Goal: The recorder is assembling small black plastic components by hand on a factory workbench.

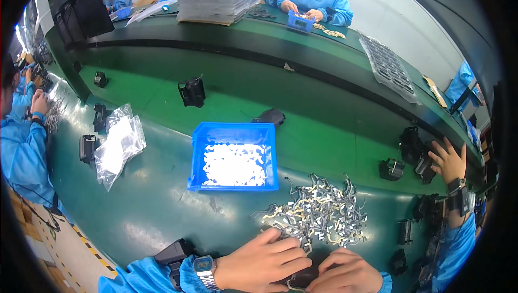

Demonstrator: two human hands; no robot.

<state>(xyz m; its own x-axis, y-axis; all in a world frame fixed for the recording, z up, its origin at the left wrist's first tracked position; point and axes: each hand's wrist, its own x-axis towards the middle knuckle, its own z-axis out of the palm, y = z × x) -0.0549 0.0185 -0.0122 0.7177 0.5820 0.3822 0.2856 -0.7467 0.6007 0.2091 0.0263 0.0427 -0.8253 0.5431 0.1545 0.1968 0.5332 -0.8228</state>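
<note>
At the near edge of the bench my left hand [264, 263], with a watch on its wrist, has its fingers curled over a dark, rounded part [306, 276]. My right hand [345, 272] is closed at the part's other side, its fingertips bent down and partly hidden. A short pale wire [293, 283] shows between the two hands. Just beyond them lies a loose pile of short black and cream wire leads [324, 212] with small white connectors. My left fingertips are at the pile's near edge.
A blue bin [195, 155] of small white pieces stands beyond the pile. Plastic bags [120, 141] lie left, among black housings [192, 91]. A co-worker's hand [449, 161] reaches toward black housings [391, 169] at right. Other people sit left and across; stacked trays [213, 1] stand at the back.
</note>
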